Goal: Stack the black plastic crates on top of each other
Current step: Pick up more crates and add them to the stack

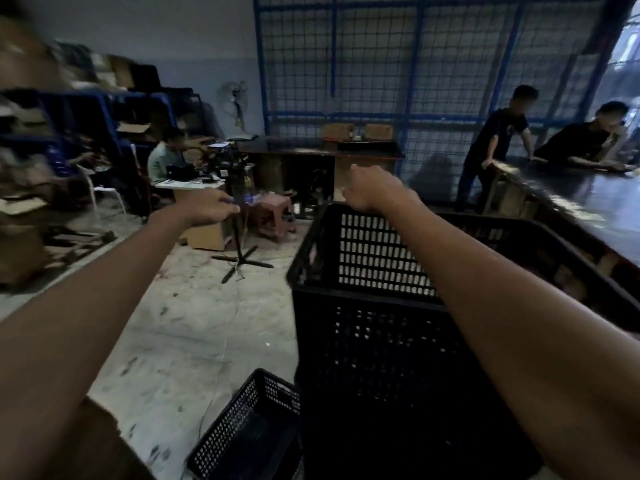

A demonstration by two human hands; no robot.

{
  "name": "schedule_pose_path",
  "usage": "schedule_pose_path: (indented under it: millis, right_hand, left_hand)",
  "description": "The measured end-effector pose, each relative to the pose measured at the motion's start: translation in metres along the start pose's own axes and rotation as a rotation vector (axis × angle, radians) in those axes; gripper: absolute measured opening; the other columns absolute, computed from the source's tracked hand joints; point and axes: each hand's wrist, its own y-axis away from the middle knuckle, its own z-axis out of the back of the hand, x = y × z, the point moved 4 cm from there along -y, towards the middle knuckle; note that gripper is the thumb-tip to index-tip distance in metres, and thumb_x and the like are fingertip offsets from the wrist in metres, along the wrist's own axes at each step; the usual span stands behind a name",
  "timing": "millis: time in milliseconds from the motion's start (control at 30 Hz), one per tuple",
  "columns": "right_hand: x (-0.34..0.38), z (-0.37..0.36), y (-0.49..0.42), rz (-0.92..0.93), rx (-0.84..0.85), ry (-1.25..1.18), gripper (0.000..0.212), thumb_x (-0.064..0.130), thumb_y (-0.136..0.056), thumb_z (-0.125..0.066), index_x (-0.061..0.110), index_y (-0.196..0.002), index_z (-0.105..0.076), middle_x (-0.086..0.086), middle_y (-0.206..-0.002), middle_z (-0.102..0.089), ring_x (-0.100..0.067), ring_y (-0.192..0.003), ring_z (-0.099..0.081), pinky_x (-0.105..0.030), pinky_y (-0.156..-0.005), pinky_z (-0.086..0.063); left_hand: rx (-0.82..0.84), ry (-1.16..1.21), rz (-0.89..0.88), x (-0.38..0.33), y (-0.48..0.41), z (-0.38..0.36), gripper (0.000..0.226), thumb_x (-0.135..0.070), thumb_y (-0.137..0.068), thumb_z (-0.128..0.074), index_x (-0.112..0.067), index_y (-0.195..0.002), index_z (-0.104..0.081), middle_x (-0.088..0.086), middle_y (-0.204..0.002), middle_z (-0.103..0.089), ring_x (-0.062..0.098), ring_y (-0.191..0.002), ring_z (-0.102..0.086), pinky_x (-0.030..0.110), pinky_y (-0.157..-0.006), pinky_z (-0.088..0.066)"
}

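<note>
Right hand fingers curl inward into a loose fist above the far rim of the top crate; we cannot tell whether they grip the rim or just hover over it. Left hand reaches out to the left of the stack, over open floor, fingers bent together, nothing visibly held, though motion blur hides detail. Both forearms stretch far out from the near edge of the view.

The top crate is black, slotted, and sits tilted on a stack of black crates at centre right, its left edge overhanging the stack. Another black crate lies on the floor near us, just left of the stack base and touching it, open side up.

Right of the stack a long dark bench runs far, with two people leaning on it. Far centre we see a tripod stand, a pink stool, a seated person at a small table, blue wire mesh on the wall, and blurred shelving with cardboard at left.
</note>
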Motion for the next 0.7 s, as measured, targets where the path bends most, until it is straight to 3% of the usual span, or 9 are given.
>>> schedule_pose_path:
  millis: [133, 300, 400, 567, 633, 700]
  right_hand:
    - [0.163, -0.062, -0.046, 0.227, 0.114, -0.045, 0.05, 0.038, -0.09, -0.054, 0.008, -0.129, -0.058, -0.018, -0.131, -0.059, -0.037, -0.117, -0.058, -0.044, -0.097, -0.05]
    - [0.277, -0.212, -0.064, 0.239, 0.317, -0.174, 0.046, 0.034, -0.093, -0.047, 0.012, -0.132, -0.057, -0.012, -0.137, -0.055, -0.032, -0.123, -0.055, -0.037, -0.094, -0.048]
    - [0.298, -0.336, -0.053, 0.152, 0.567, -0.182, 0.049, 0.033, -0.095, -0.046, 0.014, -0.14, -0.051, -0.011, -0.144, -0.05, -0.03, -0.13, -0.05, -0.04, -0.105, -0.045]
    - [0.275, -0.519, -0.01, -0.025, 0.897, -0.148, 0.048, 0.031, -0.094, -0.05, 0.009, -0.136, -0.054, -0.016, -0.138, -0.056, -0.034, -0.121, -0.056, -0.041, -0.099, -0.05]
    - [0.26, -0.581, 0.004, -0.077, 0.965, -0.14, 0.043, 0.033, -0.095, -0.05, 0.008, -0.129, -0.058, -0.016, -0.127, -0.061, -0.034, -0.114, -0.06, -0.043, -0.093, -0.053]
    - [0.245, -0.643, 0.01, -0.13, 0.962, -0.132, 0.042, 0.034, -0.095, -0.05, 0.009, -0.128, -0.058, -0.016, -0.124, -0.062, -0.035, -0.112, -0.061, -0.043, -0.09, -0.054]
  left_hand:
    - [0.052, 0.048, 0.167, 0.133, -0.015, -0.006, 0.039, -0.031, -0.098, -0.057, -0.002, -0.121, -0.07, 0.02, -0.137, -0.06, 0.035, -0.126, -0.056, 0.033, -0.098, -0.044]
    - [0.212, 0.176, 0.384, 0.278, -0.022, -0.104, 0.034, -0.017, -0.1, -0.053, -0.001, -0.126, -0.068, 0.018, -0.138, -0.061, 0.037, -0.129, -0.056, 0.039, -0.102, -0.048]
    - [0.334, 0.258, 0.527, 0.348, -0.002, -0.188, 0.033, -0.02, -0.096, -0.058, 0.0, -0.12, -0.07, 0.023, -0.126, -0.067, 0.039, -0.12, -0.062, 0.032, -0.084, -0.052]
    - [0.616, 0.324, 0.7, 0.427, 0.036, -0.33, 0.039, -0.023, -0.097, -0.052, 0.006, -0.116, -0.07, 0.027, -0.124, -0.066, 0.039, -0.118, -0.063, 0.046, -0.105, -0.048]
    - [0.692, 0.356, 0.728, 0.45, 0.049, -0.382, 0.049, -0.032, -0.096, -0.05, 0.009, -0.116, -0.068, 0.03, -0.123, -0.065, 0.039, -0.116, -0.063, 0.044, -0.1, -0.047]
    - [0.715, 0.425, 0.827, 0.472, 0.059, -0.435, 0.041, -0.024, -0.101, -0.049, 0.011, -0.115, -0.064, 0.028, -0.118, -0.066, 0.032, -0.109, -0.068, 0.037, -0.091, -0.051]
